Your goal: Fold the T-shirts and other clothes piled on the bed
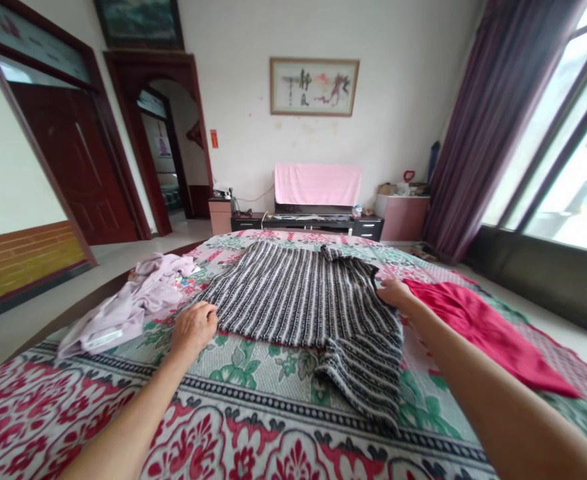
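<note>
A black-and-white striped knit top (283,293) lies spread sideways on the patterned bedspread (238,367), its neckline toward the right and one sleeve stretched toward me. My left hand (196,327) is closed at the top's left edge, fingers curled on the hem corner. At the dark-trimmed neckline on the right, my right hand (393,293) pinches the fabric. The far sleeve is partly folded over near the back.
A crumpled pale pink garment (133,300) lies to the left, and a red garment (478,327) to the right under my right forearm. Beyond the bed stands a low black cabinet (368,229) with a pink cloth (318,183) over a screen-like object. A purple curtain (498,113) hangs at right.
</note>
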The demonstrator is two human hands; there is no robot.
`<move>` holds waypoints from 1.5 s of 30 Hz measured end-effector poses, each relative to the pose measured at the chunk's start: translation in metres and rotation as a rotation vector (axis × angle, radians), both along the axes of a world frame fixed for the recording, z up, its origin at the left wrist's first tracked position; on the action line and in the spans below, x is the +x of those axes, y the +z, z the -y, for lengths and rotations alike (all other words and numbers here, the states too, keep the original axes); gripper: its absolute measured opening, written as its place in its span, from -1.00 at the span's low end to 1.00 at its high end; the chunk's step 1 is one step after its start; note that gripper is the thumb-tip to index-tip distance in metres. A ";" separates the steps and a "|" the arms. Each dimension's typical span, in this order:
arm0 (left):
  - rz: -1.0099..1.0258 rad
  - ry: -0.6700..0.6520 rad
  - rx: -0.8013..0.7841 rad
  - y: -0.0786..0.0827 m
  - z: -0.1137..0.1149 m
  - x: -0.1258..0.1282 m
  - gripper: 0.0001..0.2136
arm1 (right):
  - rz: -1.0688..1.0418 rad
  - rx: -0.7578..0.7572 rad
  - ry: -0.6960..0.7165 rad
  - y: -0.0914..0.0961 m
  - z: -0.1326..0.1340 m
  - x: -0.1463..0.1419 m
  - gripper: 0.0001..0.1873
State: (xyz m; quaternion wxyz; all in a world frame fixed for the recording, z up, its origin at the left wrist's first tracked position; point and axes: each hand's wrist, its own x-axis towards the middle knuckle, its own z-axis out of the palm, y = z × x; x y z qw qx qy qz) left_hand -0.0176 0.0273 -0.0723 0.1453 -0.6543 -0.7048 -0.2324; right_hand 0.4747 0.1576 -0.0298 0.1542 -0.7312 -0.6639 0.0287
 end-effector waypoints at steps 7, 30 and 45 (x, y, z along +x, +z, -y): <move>-0.030 0.012 0.005 -0.001 0.000 0.000 -0.70 | 0.046 -0.038 -0.159 -0.004 0.058 -0.013 -0.61; 0.181 0.265 -0.006 0.007 0.005 -0.004 -0.66 | -0.110 -0.175 0.440 0.040 0.112 -0.073 -0.74; 0.261 -0.192 -0.320 0.022 0.013 -0.048 -0.50 | 0.229 -0.388 0.668 0.044 0.195 -0.120 -0.22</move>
